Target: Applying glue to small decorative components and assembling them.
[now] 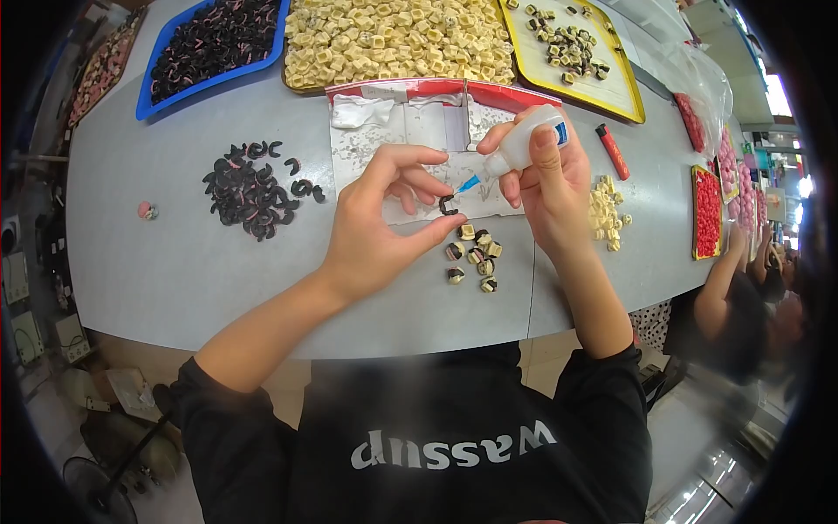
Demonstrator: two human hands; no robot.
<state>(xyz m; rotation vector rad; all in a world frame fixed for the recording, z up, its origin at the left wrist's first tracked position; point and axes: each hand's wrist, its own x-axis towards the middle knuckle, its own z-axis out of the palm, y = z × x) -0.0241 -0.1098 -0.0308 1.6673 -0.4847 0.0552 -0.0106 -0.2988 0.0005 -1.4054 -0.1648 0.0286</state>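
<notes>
My left hand (pixel 381 218) pinches a small black curved piece (pixel 448 206) between thumb and fingers above the grey table (pixel 175 279). My right hand (pixel 546 179) grips a small white glue bottle (pixel 524 142) tilted down, its blue nozzle (pixel 468 183) touching the black piece. Just below lie several finished cream-and-black little pieces (pixel 476 258). A loose pile of black curved pieces (pixel 253 188) lies to the left of my left hand. A small heap of cream cubes (pixel 604 214) sits to the right of my right hand.
A flattened red-and-white carton (pixel 410 118) lies under the hands. At the back stand a blue tray (pixel 148 103) of black pieces, a tray of cream cubes (pixel 393 39) and a yellow tray (pixel 624 109). A red lighter (pixel 613 150) lies right. Another person's arm (pixel 720 288) is at right.
</notes>
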